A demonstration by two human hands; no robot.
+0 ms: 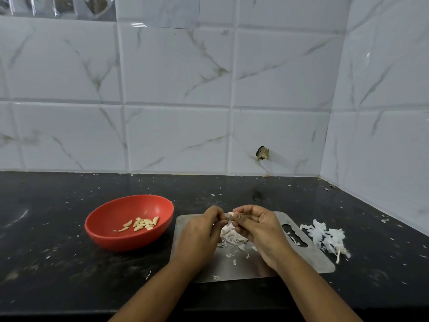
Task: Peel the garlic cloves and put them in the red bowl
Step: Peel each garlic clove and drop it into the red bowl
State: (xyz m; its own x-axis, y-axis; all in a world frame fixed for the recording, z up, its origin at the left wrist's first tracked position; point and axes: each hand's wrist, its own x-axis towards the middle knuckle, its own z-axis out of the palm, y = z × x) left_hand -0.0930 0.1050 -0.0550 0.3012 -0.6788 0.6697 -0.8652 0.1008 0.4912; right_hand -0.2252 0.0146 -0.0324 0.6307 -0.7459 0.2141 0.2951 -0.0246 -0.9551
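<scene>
Cloves (142, 223) are already gathered in the red bowl (109, 238), while another clove (230, 215) is pinched between left hand (202, 231) and right hand (260, 225) above unpeeled garlic (229, 233).

a home kitchen: marbled wall tiles (176, 66) above a black stone counter (46, 263).

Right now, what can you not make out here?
- Head view: garlic clove, mostly covered by the pinching fingertips of left hand and right hand.
- Head view: pile on steel board, partly behind the hands; cloves or skins unclear.
- Head view: peeled cloves in red bowl, too small to count.
</scene>
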